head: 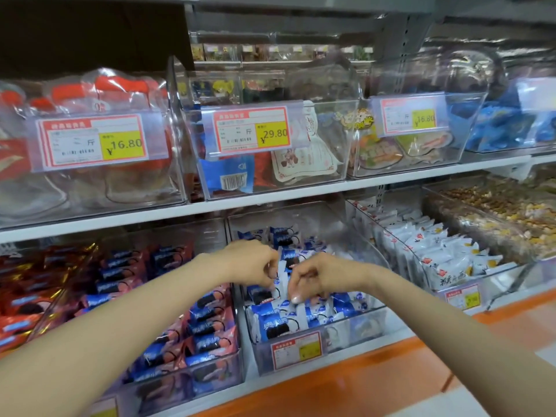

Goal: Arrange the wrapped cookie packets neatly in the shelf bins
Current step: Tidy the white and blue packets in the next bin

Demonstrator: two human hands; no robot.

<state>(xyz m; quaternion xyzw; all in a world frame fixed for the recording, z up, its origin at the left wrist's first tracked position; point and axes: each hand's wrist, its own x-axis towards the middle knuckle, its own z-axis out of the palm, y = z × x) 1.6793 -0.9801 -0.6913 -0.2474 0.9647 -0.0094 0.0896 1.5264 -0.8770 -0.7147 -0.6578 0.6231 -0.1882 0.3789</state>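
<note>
— Down on the lower shelf (397, 326), left hand (252, 263) pinches an upright blue-and-white cookie packet (282, 270) inside the middle clear bin (361, 326).
— Right hand (313, 276) curls onto front-row packets (316, 311) just beside; its grip, can't tell.

Place: shop, snack aisle | signs: yellow price tags (122, 145) above the fingers (296, 293); clear shelf bins (361, 245) of cookie packets (276, 323) beneath them
</note>
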